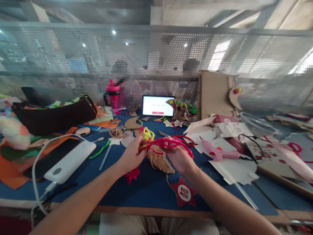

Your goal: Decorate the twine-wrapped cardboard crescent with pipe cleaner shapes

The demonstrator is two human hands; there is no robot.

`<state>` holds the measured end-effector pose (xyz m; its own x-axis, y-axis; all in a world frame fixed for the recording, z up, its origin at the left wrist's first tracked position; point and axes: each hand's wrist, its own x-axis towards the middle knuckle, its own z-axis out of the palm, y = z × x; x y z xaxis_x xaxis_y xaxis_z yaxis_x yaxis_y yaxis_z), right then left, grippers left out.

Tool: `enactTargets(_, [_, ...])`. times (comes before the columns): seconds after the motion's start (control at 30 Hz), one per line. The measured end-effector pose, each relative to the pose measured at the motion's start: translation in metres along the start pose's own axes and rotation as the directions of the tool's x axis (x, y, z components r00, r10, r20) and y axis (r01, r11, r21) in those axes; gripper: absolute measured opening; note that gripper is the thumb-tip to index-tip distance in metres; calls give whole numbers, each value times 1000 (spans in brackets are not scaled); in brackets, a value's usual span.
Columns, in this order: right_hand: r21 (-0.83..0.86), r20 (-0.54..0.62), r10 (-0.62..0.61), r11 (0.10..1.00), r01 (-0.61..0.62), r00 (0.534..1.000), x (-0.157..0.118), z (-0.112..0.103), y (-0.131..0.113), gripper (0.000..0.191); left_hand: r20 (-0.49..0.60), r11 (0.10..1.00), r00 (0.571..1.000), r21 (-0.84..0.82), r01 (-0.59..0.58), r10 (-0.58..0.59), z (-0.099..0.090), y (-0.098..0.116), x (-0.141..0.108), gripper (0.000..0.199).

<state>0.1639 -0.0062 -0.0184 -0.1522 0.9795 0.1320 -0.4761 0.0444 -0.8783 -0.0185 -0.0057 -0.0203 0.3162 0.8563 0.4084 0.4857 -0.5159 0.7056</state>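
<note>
In the head view, a red pipe cleaner is held up over the blue worktop, with a yellow pipe cleaner bunched in at its left end. The left hand is closed in a pinch on the red and yellow stems where they meet, and the right hand is curled around the red stem further along, so nothing's spread open here. Exactly how the fingertips sit can't really be told, since the fuzzy stems get in the way.

The bent stems are being worked just above a crescent-shaped piece covered in brown twine, which looks to be touching the right hand's wrist side. A small red pipe-cleaner bunch is lying just below the left hand, and a red felt star is sitting nearer the worktop's front edge.

To the right, a pink hot glue gun is lying on scattered paper offcuts, with scissors just past the hands. To the left, a white power bank, a green pipe cleaner and a coil of twine can be seen. Further back, a tablet is propped up showing a timer, beside a pink water bottle.
</note>
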Motion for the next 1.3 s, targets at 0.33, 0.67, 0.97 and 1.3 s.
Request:
enactTargets(0.33, [241, 173, 229, 933, -266, 958, -3, 0, -12, 34, -149, 988, 988, -157, 4, -27, -8, 9, -1, 37])
enactTargets(0.67, [192, 268, 317, 908, -373, 910, -7, 9, -9, 30, 320, 677, 925, -637, 370, -205, 7, 14, 1, 41])
enactTargets(0.97, [67, 85, 240, 967, -245, 967, 2, -5, -7, 27, 88, 738, 939, -596, 318, -334, -7, 4, 7, 30])
enactTargets(1.3, [-294, 154, 205, 943, -153, 967, 14, -31, -33, 34, -64, 759, 930, -599, 255, -363, -40, -11, 16, 25])
